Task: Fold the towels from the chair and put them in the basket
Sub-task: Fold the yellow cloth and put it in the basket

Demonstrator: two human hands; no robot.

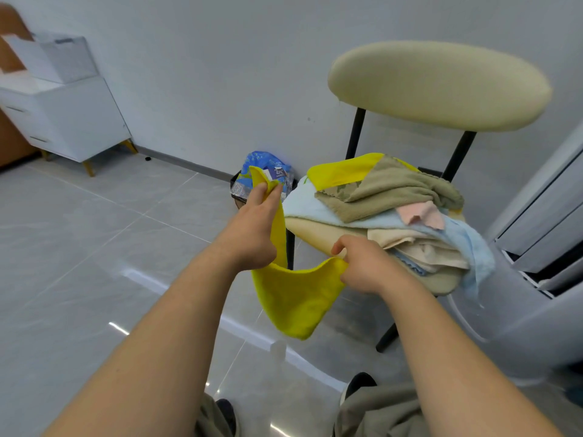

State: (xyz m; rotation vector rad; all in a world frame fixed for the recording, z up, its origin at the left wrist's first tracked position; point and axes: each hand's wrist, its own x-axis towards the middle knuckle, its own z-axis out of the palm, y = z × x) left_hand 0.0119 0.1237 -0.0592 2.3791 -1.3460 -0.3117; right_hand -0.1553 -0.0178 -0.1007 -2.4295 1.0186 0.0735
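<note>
Left hand [252, 225] and right hand [366, 266] are each pinching, fingers [275, 190] closed, a corner of the slack yellow microfibre towel [293, 298] hanging before the cream padded chair [438, 83]; pulling its top edge taut before folding is looking advisable.

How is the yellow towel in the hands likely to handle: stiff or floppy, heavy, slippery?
Probably floppy: the towel sags in a deep curve between the left hand and the right hand. Likely light, since grips at just two edges carry it. Its fuzzy surface suggests it won't slip easily.
</note>
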